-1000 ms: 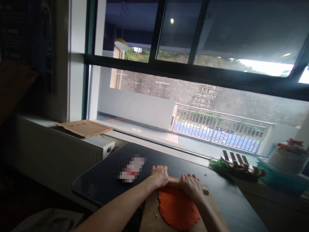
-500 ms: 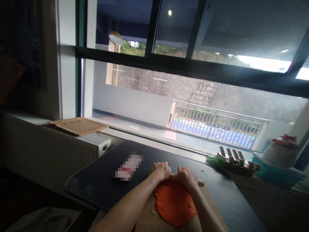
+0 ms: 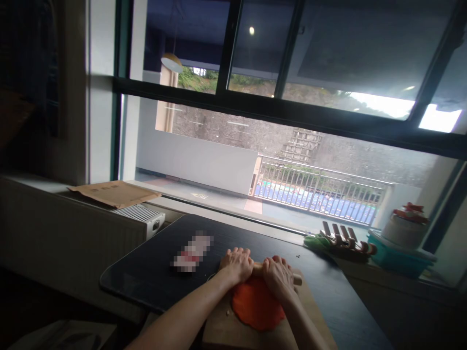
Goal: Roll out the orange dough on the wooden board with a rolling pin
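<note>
A flat, roundish sheet of orange dough (image 3: pixel 255 306) lies on a wooden board (image 3: pixel 219 333) in front of me. Across its far edge runs a pale wooden rolling pin (image 3: pixel 297 279), whose right end sticks out past my right hand. My left hand (image 3: pixel 237 265) presses on the left part of the pin, fingers bent over it, hiding that end. My right hand (image 3: pixel 280 276) rests over the right part, its fingers also curved on top. A short stretch of the pin shows between the two hands.
The board lies on a dark table (image 3: pixel 146 277). A blurred-out packet (image 3: pixel 192 252) sits on it at left. Behind are a brown envelope (image 3: pixel 115 192) on the radiator, a window, a rack-like object (image 3: pixel 346 238) and a teal box (image 3: pixel 397 255) on the sill.
My fingers have flattened from a tighter curl and reach further over the rolling pin. The view has shifted slightly. Both hands stay on the pin at the dough's far edge.
</note>
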`<state>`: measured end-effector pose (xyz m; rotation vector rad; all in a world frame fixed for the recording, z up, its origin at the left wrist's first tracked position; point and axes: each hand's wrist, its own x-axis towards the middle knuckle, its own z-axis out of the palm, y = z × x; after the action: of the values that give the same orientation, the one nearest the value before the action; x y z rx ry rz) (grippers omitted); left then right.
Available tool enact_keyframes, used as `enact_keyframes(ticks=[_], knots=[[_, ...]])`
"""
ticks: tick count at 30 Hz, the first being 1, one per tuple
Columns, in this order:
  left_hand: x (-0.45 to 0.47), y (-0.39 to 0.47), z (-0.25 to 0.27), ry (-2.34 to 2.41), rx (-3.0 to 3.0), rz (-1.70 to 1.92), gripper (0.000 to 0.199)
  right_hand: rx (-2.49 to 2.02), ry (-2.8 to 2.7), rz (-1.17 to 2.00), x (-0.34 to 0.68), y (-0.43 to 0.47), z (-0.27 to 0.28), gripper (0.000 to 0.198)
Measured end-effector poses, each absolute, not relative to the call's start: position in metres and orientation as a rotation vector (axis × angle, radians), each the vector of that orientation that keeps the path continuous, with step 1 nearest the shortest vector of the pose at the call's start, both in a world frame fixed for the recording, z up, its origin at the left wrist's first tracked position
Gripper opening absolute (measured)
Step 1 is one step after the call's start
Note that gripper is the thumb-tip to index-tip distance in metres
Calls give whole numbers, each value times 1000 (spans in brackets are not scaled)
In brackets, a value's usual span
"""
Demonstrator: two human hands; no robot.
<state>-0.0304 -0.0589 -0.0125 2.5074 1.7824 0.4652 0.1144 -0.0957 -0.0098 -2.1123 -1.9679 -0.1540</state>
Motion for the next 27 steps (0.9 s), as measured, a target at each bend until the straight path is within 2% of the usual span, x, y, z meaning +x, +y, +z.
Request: enact_keyframes(ticks=[6, 12, 21, 27], knots=[[-22, -35, -8, 1848, 2413, 395, 43, -2217, -1948, -17, 112, -71, 2, 37], [-26, -42, -11, 1783, 2475, 406, 47, -2095, -1910, -133, 116, -75, -15, 37], [-40, -84, -13, 1664, 2556, 535, 49, -2011, -1953, -136, 117, -120, -31, 41], [-35, -71, -10, 1685, 2544, 471, 53, -2044, -1963, -155, 117, -106, -28, 39]])
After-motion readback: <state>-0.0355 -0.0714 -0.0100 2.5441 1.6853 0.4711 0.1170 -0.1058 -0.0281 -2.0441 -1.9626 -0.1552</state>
